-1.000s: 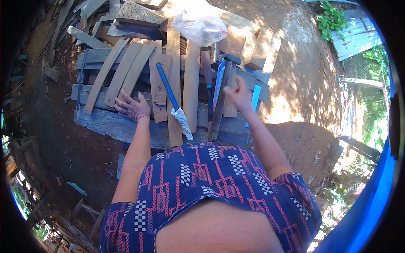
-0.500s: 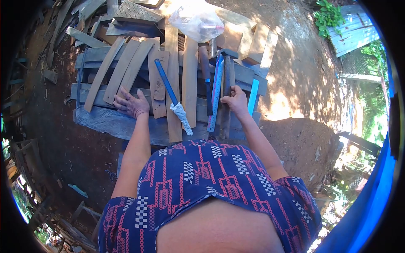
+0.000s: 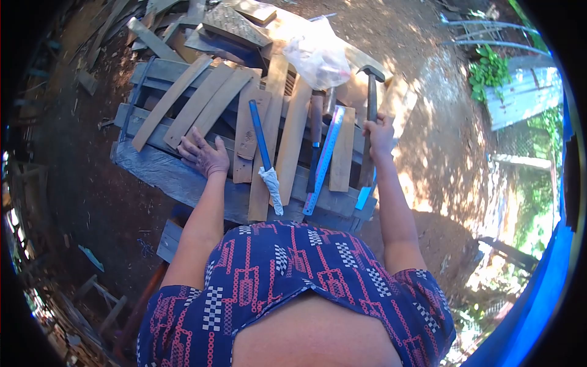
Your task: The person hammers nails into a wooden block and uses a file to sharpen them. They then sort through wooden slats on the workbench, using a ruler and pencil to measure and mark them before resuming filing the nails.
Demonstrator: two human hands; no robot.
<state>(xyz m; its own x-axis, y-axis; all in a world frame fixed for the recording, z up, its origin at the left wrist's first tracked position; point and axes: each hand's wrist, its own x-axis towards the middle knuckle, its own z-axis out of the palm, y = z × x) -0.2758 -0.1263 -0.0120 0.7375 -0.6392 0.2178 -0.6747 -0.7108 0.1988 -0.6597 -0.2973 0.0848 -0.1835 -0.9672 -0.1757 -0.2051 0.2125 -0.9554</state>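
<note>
A hammer is held upright by its handle in my right hand, at the right end of the wooden bench. Its metal head points away from me. My left hand rests with fingers spread on the lower end of a wooden slat. Between my hands lie a dark blue blade with a white-wrapped grip, a printed ruler and a wooden-handled tool. A short board lies beside the ruler. Beneath the hammer's lower end shows a light blue strip.
A slatted wooden bench carries several slats and boards. A clear plastic bag sits at its back. Behind lie scrap planks and a ridged block. Metal sheeting and plants stand at the right.
My right hand has lifted the hammer and carried it to the right, uncovering the short board beside the ruler. My left hand stays on the slats. The view has shifted.
</note>
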